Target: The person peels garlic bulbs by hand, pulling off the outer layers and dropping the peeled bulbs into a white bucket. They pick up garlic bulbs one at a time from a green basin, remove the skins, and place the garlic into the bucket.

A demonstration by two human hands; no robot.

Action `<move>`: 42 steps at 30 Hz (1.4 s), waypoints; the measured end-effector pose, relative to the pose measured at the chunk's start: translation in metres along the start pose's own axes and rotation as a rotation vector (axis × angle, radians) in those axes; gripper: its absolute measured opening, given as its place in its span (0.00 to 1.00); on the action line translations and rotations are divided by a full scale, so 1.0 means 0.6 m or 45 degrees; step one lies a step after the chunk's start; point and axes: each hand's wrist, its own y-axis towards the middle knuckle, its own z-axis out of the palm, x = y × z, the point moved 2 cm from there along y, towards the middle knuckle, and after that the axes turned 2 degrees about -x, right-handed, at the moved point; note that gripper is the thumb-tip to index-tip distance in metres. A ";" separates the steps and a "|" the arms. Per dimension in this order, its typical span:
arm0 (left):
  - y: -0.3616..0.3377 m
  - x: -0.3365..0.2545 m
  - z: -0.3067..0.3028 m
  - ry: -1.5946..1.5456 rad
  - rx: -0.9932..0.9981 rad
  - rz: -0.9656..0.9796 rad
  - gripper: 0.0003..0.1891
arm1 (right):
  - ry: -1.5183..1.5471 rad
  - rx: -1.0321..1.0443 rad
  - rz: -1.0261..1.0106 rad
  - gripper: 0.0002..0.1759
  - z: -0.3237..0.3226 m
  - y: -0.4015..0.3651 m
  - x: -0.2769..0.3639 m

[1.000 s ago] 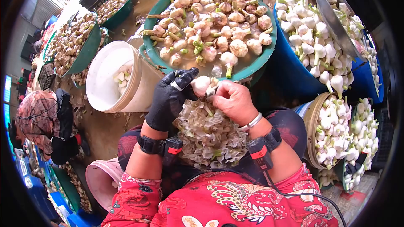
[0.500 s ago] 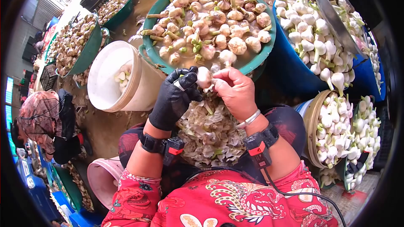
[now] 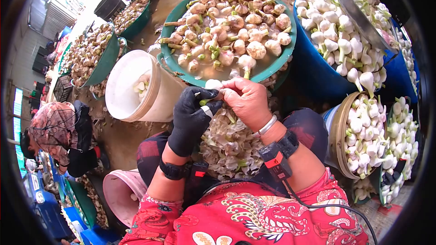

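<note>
A garlic bulb [image 3: 213, 84] is between my two hands, just in front of the green tub's near rim. My left hand [image 3: 194, 113], in a black glove with a white band round one finger, is closed on the bulb and its green stem. Bare, my right hand [image 3: 247, 102] pinches the bulb from the other side with thumb and fingers. Below both hands lies a heap of papery garlic skins [image 3: 231, 143] between my knees. Beyond them, unpeeled garlic bulbs [image 3: 255, 50] float in murky water in the green tub [image 3: 167, 36].
At left stand a white bucket [image 3: 119, 109] with a few bulbs and a pink bucket [image 3: 113, 190]. Peeled garlic fills a blue tub [image 3: 302, 54] and a bucket [image 3: 338, 140] at right. A metal basin [image 3: 359, 11] leans there. Another person [image 3: 56, 129] bends at far left.
My hands have come slightly lower and nearer with the bulb, and the left wrist has turned. The bulb's top now looks whiter. The whole view has shifted slightly.
</note>
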 end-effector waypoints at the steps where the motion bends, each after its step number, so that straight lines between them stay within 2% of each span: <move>1: -0.003 -0.002 0.003 0.004 0.001 0.004 0.13 | 0.004 -0.001 -0.004 0.05 -0.001 -0.003 -0.002; 3: -0.009 -0.009 0.006 0.055 -0.022 0.044 0.12 | -0.218 -0.079 -0.272 0.05 0.000 -0.007 0.019; 4: -0.009 -0.013 0.006 0.060 -0.020 0.049 0.12 | -0.213 -0.081 -0.276 0.05 0.000 -0.009 0.021; 6: -0.010 -0.026 0.010 0.547 0.005 0.401 0.11 | -0.468 -0.170 -0.407 0.04 -0.001 -0.012 0.023; 7: -0.012 -0.028 0.013 0.550 0.010 0.406 0.11 | -0.465 -0.177 -0.409 0.04 -0.003 -0.013 0.024; 9: -0.015 -0.021 0.016 -0.156 -0.059 -0.158 0.11 | -0.449 -0.233 -0.341 0.02 -0.007 -0.013 0.022; 10: -0.015 -0.024 0.019 -0.792 -0.080 -0.371 0.10 | -0.369 -0.229 -0.229 0.02 -0.009 -0.012 0.009; 11: -0.012 -0.033 0.020 -0.789 -0.080 -0.367 0.10 | -0.365 -0.229 -0.233 0.02 -0.010 -0.012 -0.005; 13: -0.008 -0.044 0.020 -1.018 -0.099 -0.517 0.10 | -0.196 -0.162 0.058 0.02 -0.012 -0.011 -0.034; 14: -0.009 -0.036 0.016 -0.997 -0.047 -0.444 0.10 | 0.071 -0.131 0.222 0.03 -0.015 -0.010 -0.020; 15: -0.011 -0.028 0.014 -0.995 -0.046 -0.439 0.10 | 0.173 -0.153 0.187 0.02 -0.018 -0.006 -0.002; 17: -0.017 -0.015 0.012 -0.778 -0.086 -0.364 0.10 | 0.057 -0.163 0.037 0.02 -0.021 -0.003 0.002; 18: -0.018 -0.010 0.013 -0.655 -0.086 -0.315 0.10 | 0.057 -0.168 0.043 0.02 -0.020 -0.008 0.005; 19: -0.019 -0.006 0.016 -0.655 -0.083 -0.320 0.10 | -0.048 -0.145 -0.095 0.02 -0.016 -0.013 0.015; 20: -0.018 -0.006 0.019 -0.435 -0.092 -0.207 0.10 | -0.153 -0.122 -0.236 0.02 -0.013 -0.016 0.023; 21: -0.016 -0.007 0.022 -0.216 -0.100 -0.092 0.10 | -0.156 -0.127 -0.235 0.02 -0.012 -0.016 0.023; 22: -0.015 0.001 0.019 -0.218 -0.095 -0.093 0.10 | -0.261 -0.156 -0.248 0.01 -0.011 -0.016 0.023; 24: -0.011 -0.002 0.015 0.484 0.000 0.283 0.10 | -0.433 -0.166 -0.276 0.02 -0.014 -0.019 0.029; 28: -0.014 -0.022 0.023 0.757 0.048 0.447 0.09 | -0.616 -0.242 -0.298 0.04 -0.014 -0.018 0.017; 30: -0.015 -0.008 0.025 -0.405 -0.103 -0.272 0.07 | -0.406 -0.310 -0.087 0.04 -0.016 -0.012 0.007; 31: -0.014 -0.016 0.025 -0.402 -0.109 -0.267 0.07 | -0.402 -0.305 -0.091 0.04 -0.015 -0.010 -0.008; 33: -0.013 -0.056 0.028 -1.005 -0.094 -0.555 0.07 | -0.279 -0.175 0.125 0.04 -0.011 -0.011 -0.042; 35: -0.018 -0.067 -0.001 -0.948 -0.155 -0.554 0.09 | -0.391 -0.133 0.117 0.04 -0.016 -0.009 -0.043; 37: -0.025 -0.070 -0.085 -0.196 -0.029 -0.340 0.09 | -0.436 -0.171 0.119 0.04 -0.030 -0.003 -0.048; 39: -0.055 -0.109 -0.189 0.999 -0.140 0.492 0.09 | -0.472 -0.346 0.012 0.05 -0.058 0.020 -0.062; 40: -0.072 -0.135 -0.241 0.362 -0.558 -0.121 0.10 | -0.537 -0.401 -0.008 0.05 -0.070 0.030 -0.048; 41: -0.095 -0.150 -0.300 0.286 -0.675 0.025 0.09 | -0.601 -0.456 -0.026 0.06 -0.076 0.037 -0.035; 42: -0.128 -0.173 -0.347 0.316 -0.762 0.026 0.09 | -0.601 -0.456 -0.022 0.06 -0.076 0.044 -0.038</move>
